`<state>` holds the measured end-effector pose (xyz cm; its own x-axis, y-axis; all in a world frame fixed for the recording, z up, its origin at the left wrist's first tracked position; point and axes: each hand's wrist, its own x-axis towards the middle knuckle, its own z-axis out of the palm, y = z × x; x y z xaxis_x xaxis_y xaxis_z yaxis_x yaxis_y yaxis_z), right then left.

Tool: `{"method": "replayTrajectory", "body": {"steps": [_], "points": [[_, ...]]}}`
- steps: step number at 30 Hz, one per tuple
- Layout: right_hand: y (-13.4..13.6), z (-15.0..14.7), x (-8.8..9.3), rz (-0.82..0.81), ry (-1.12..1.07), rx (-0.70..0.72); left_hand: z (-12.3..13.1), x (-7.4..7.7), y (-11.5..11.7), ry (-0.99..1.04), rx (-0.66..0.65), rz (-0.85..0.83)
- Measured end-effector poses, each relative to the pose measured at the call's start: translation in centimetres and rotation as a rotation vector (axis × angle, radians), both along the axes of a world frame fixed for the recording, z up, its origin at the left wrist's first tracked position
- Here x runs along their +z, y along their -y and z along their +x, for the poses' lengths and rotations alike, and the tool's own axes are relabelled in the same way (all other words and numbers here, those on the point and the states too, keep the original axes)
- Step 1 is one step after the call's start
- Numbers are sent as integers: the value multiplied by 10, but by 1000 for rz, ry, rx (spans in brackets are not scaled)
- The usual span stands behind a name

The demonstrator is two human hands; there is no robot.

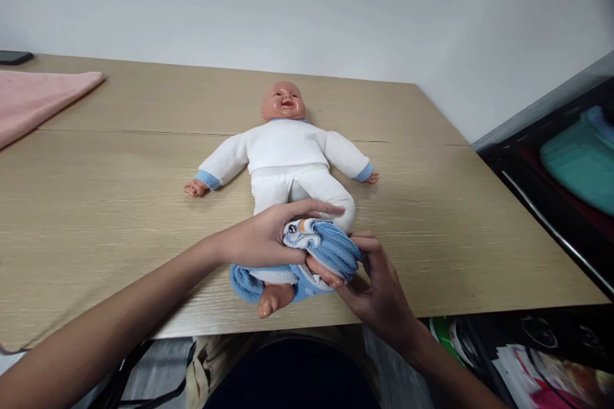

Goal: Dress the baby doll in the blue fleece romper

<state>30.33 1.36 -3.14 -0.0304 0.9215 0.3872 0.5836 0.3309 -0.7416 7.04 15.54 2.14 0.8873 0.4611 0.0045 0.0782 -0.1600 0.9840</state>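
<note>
A baby doll (288,144) in a white top with blue cuffs lies on its back, its feet toward me. Blue-and-white baby pants (333,248) are bunched around both of its lower legs. My left hand (268,233) grips the bunched pants at the leg on the right, thumb below and fingers above. On the other side of that leg, my right hand (377,278) pinches the edge of the same cloth. One doll foot (277,299) sticks out of the pant leg on the left. The other foot shows partly between my hands.
The doll lies on a wooden table (119,204) against a pale wall. A pink cloth (43,99) lies at the left, with a dark flat device (15,57) behind it. Beyond the right edge are a teal item (582,160) and printed packaging (542,370).
</note>
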Motion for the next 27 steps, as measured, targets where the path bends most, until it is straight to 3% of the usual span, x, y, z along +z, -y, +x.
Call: {"method": "replayTrajectory", "body": {"steps": [6,8,12,15,18,22,27], "points": [[-4,4,-6,179,30,24,-3,-5,-4,21,-21,-9],[-6,8,-5,169,4,-12,-3,-9,-6,25,-40,7],[-12,18,2,-77,-228,-19,-2,-14,-8,22,-51,116],[-19,27,15,-411,-478,139,1,-13,-7,29,-71,176],[-30,41,28,-711,-583,312,4,-10,-7,40,-63,206],[-51,63,28,-735,-456,478,5,-7,-6,49,-44,140],[-70,71,16,-674,-509,413,3,-3,-4,-14,-13,-19]]}}
